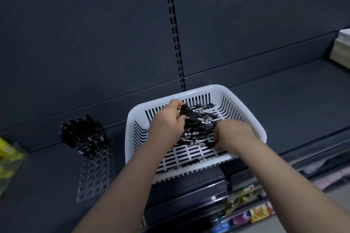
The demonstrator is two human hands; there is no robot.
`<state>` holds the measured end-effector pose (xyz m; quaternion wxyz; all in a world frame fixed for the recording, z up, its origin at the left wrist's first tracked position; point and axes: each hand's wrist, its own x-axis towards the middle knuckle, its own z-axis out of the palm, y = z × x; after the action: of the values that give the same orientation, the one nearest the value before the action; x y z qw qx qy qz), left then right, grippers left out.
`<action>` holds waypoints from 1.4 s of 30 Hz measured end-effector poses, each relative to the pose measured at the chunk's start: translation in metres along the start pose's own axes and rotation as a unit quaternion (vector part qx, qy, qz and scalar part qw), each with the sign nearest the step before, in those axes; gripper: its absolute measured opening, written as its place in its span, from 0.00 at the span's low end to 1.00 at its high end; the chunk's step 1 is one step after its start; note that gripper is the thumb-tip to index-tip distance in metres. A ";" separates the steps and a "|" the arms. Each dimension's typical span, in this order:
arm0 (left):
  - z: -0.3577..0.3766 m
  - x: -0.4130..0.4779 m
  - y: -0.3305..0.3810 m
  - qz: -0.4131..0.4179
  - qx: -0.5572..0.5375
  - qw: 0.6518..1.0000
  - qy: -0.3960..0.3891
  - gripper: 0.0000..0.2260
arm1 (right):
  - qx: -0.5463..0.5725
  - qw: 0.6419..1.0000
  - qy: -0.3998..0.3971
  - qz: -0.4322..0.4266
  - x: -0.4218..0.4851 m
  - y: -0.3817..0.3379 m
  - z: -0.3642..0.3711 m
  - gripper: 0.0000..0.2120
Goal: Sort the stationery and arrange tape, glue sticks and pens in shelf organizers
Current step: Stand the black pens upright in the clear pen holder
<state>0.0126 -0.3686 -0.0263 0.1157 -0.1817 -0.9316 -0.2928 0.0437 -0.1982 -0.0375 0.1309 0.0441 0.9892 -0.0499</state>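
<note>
White slotted basket (244, 111); black pens (198, 119); dark grey shelf (284, 96); clear perforated organizer (96, 172).

Shop, slotted gondola shelving (265, 89), packaged goods (253, 212)

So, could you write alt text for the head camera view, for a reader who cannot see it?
Two hands gather black pens inside a white slotted basket on a grey shelf: the left hand grips a bunch, the right hand curls round others. To the left, a perforated pen organizer holds more pens in its back rows.
</note>
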 end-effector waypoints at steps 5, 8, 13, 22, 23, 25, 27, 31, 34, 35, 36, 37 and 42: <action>-0.023 -0.004 -0.016 -0.024 -0.078 0.993 0.079 0.20 | 0.170 0.984 0.040 -0.027 0.001 0.008 0.002 0.04; -0.050 -0.003 -0.028 -0.050 -0.134 0.978 0.151 0.16 | 0.457 0.877 0.107 -0.097 -0.005 -0.002 -0.011 0.06; -0.106 -0.013 -0.054 -0.057 -0.189 0.944 0.264 0.09 | 0.525 0.786 0.228 -0.235 -0.005 -0.060 -0.043 0.10; -0.157 -0.056 -0.126 -0.120 -0.087 0.950 0.273 0.09 | 0.529 0.768 0.190 -0.308 0.001 -0.175 -0.039 0.09; -0.157 -0.059 -0.132 -0.119 -0.072 0.953 0.271 0.10 | 0.518 0.776 0.186 -0.308 0.002 -0.185 -0.036 0.10; -0.156 -0.063 -0.144 -0.125 -0.043 0.956 0.261 0.10 | 0.496 0.792 0.185 -0.305 0.006 -0.201 -0.029 0.10; -0.154 -0.065 -0.154 -0.130 -0.018 0.959 0.251 0.09 | 0.471 0.808 0.189 -0.299 0.010 -0.213 -0.021 0.10; -0.148 -0.069 -0.171 -0.128 0.016 0.965 0.229 0.09 | 0.454 0.817 0.203 -0.292 0.018 -0.225 -0.010 0.10; -0.144 -0.071 -0.178 -0.115 0.034 0.969 0.217 0.09 | 0.438 0.822 0.223 -0.287 0.022 -0.233 -0.009 0.09; -0.144 -0.072 -0.179 -0.104 0.050 0.969 0.217 0.09 | 0.436 0.821 0.230 -0.289 0.023 -0.235 -0.010 0.09; -0.143 -0.072 -0.181 -0.088 0.073 0.970 0.216 0.08 | 0.435 0.819 0.236 -0.290 0.023 -0.237 -0.010 0.09; -0.143 -0.073 -0.183 -0.072 0.095 0.969 0.217 0.08 | 0.436 0.817 0.240 -0.291 0.024 -0.240 -0.011 0.10; -0.143 -0.074 -0.187 -0.070 0.094 0.970 0.213 0.08 | 0.453 0.810 0.235 -0.289 0.026 -0.252 -0.011 0.10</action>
<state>0.0197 -0.6150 -0.0300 0.3072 -0.0375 -0.9194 -0.2429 -0.0089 -0.4449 -0.0119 -0.1609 -0.1787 0.8224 -0.5156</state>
